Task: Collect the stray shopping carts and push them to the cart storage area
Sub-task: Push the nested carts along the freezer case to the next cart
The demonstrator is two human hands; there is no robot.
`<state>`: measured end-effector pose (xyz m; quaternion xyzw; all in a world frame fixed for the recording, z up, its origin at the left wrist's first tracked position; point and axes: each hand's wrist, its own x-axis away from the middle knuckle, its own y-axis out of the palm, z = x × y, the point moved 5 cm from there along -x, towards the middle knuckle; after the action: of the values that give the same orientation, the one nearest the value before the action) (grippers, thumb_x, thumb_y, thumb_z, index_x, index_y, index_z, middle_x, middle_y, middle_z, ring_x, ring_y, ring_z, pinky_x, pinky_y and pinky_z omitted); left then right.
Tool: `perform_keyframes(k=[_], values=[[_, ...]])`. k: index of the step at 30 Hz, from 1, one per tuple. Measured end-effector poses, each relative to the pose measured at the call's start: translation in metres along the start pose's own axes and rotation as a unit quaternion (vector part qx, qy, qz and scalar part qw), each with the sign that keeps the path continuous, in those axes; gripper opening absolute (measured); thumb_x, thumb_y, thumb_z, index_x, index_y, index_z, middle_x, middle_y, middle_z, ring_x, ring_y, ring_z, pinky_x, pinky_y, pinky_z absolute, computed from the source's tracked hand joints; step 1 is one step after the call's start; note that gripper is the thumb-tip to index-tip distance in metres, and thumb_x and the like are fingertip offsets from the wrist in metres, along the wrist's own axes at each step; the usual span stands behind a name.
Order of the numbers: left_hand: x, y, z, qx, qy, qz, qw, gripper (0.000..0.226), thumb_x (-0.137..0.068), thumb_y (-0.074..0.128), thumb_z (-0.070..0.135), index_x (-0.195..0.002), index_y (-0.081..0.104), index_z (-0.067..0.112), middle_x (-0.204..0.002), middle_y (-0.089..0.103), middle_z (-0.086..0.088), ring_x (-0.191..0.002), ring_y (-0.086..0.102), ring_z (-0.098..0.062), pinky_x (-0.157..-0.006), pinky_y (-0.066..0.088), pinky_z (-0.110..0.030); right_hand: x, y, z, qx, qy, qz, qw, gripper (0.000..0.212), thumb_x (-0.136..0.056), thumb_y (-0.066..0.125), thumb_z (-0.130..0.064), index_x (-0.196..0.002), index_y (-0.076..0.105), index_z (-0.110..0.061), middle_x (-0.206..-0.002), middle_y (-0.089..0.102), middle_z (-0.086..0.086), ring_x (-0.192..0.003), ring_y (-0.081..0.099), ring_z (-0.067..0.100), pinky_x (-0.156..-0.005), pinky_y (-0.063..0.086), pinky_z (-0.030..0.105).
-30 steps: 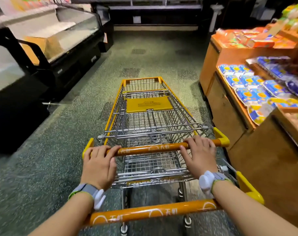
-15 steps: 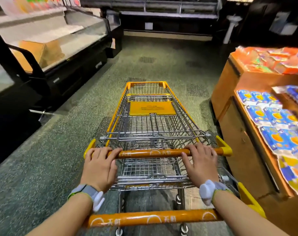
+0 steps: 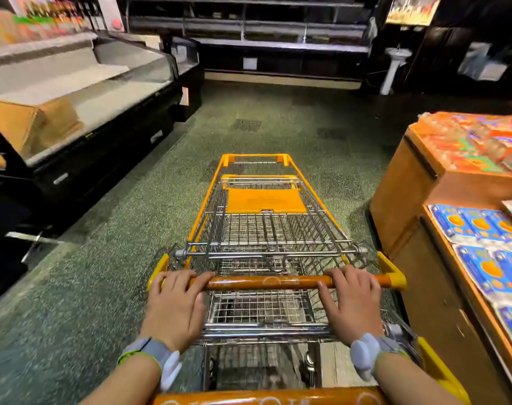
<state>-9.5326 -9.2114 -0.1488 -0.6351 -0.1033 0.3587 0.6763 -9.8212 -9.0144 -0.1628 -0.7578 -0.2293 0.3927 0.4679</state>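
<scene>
Two nested wire shopping carts with orange trim stand in the aisle ahead of me. The front cart (image 3: pixel 266 229) points down the aisle, and its orange handle bar (image 3: pixel 266 282) crosses the lower middle of the head view. My left hand (image 3: pixel 175 305) grips the bar's left end, fingers curled over it. My right hand (image 3: pixel 351 302) grips the right end the same way. The rear cart's handle (image 3: pixel 266 398) lies under my forearms at the bottom edge. Both baskets hold nothing.
A wooden display stand (image 3: pixel 406 182) with orange and blue packets runs close along the right side of the carts. A black chest freezer (image 3: pixel 82 159) with a cardboard box (image 3: pixel 29 124) inside lines the left. Dark shelving (image 3: pixel 278 48) closes the far end of the speckled floor (image 3: pixel 117 244).
The carts and I have rolled forward along the aisle. The wooden stand on the right and the freezer on the left have slid back past me. My hands kept their grip on the bar.
</scene>
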Motion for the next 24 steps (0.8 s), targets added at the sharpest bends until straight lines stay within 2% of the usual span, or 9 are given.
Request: perform_keyframes(k=[1,2,5,6,9,12,18,19,24], values=[[-0.031,0.008,-0.009,0.005,-0.009,-0.023,1.000,0.048,-0.092,0.038,0.031,-0.134,0.061,0.030,-0.109,0.058,0.002,-0.108,0.057,-0.025,-0.099,0.037,-0.051,-0.030,0.011,0.004,0.000,0.005,-0.001,1.000,0.039,-0.096,0.038,-0.054,-0.111,0.062,-0.028,-0.105,0.054,-0.006,-0.108,0.049,0.023,-0.104,0.031,0.048],[-0.038,0.012,-0.011,-0.003,0.004,0.010,1.000,0.048,-0.091,0.039,0.031,-0.134,0.061,0.030,-0.109,0.058,0.002,-0.108,0.058,-0.025,-0.100,0.037,-0.051,-0.036,0.013,0.003,-0.002,0.000,0.012,1.000,0.039,-0.096,0.038,-0.054,-0.111,0.063,-0.028,-0.104,0.053,-0.007,-0.107,0.050,0.023,-0.104,0.032,0.049],[-0.126,0.034,-0.032,0.008,0.001,-0.021,1.000,0.048,-0.092,0.038,0.032,-0.133,0.062,0.029,-0.110,0.059,0.002,-0.109,0.057,-0.026,-0.101,0.037,-0.051,-0.119,0.046,0.013,0.003,0.012,-0.007,1.000,0.041,-0.097,0.036,-0.055,-0.111,0.063,-0.028,-0.105,0.053,-0.007,-0.108,0.050,0.023,-0.105,0.033,0.050],[-0.136,0.033,-0.034,-0.002,0.010,0.005,1.000,0.048,-0.092,0.037,0.032,-0.133,0.062,0.029,-0.110,0.059,0.002,-0.109,0.057,-0.026,-0.101,0.037,-0.051,-0.127,0.047,0.012,0.006,0.005,0.006,1.000,0.041,-0.097,0.035,-0.056,-0.112,0.063,-0.028,-0.105,0.053,-0.007,-0.108,0.050,0.023,-0.106,0.033,0.050],[-0.220,0.065,-0.055,0.001,0.002,-0.019,1.000,0.047,-0.093,0.036,0.032,-0.133,0.061,0.029,-0.110,0.058,0.003,-0.108,0.055,-0.024,-0.102,0.035,-0.050,-0.210,0.085,0.025,0.007,0.015,-0.012,1.000,0.042,-0.098,0.033,-0.057,-0.112,0.062,-0.029,-0.105,0.052,-0.008,-0.110,0.049,0.022,-0.106,0.031,0.048],[-0.262,0.071,-0.063,-0.009,0.011,0.004,1.000,0.046,-0.094,0.036,0.032,-0.133,0.060,0.029,-0.109,0.057,0.003,-0.107,0.054,-0.023,-0.101,0.035,-0.049,-0.251,0.096,0.028,0.016,0.009,-0.001,1.000,0.044,-0.098,0.033,-0.057,-0.111,0.063,-0.027,-0.106,0.054,-0.006,-0.111,0.049,0.024,-0.105,0.031,0.047],[-0.405,0.116,-0.089,-0.018,0.016,0.008,1.000,0.047,-0.095,0.035,0.032,-0.134,0.060,0.029,-0.109,0.057,0.004,-0.106,0.055,-0.024,-0.100,0.034,-0.048,-0.395,0.150,0.049,0.021,-0.005,0.013,1.000,0.041,-0.097,0.036,-0.055,-0.109,0.063,-0.027,-0.104,0.053,-0.005,-0.107,0.049,0.024,-0.101,0.032,0.047],[-0.443,0.128,-0.097,-0.012,-0.011,-0.014,1.000,0.047,-0.095,0.035,0.032,-0.135,0.060,0.029,-0.110,0.057,0.004,-0.106,0.055,-0.024,-0.101,0.034,-0.048,-0.436,0.164,0.059,0.018,0.002,0.005,1.000,0.041,-0.097,0.037,-0.055,-0.109,0.064,-0.026,-0.104,0.054,-0.004,-0.107,0.049,0.025,-0.101,0.033,0.047],[-0.527,0.152,-0.111,-0.020,-0.006,0.004,1.000,0.047,-0.095,0.034,0.032,-0.135,0.060,0.030,-0.110,0.057,0.003,-0.107,0.056,-0.025,-0.101,0.034,-0.048,-0.524,0.196,0.072,0.016,-0.014,0.022,1.000,0.041,-0.097,0.038,-0.053,-0.109,0.065,-0.024,-0.104,0.055,-0.002,-0.106,0.051,0.027,-0.102,0.033,0.047]])
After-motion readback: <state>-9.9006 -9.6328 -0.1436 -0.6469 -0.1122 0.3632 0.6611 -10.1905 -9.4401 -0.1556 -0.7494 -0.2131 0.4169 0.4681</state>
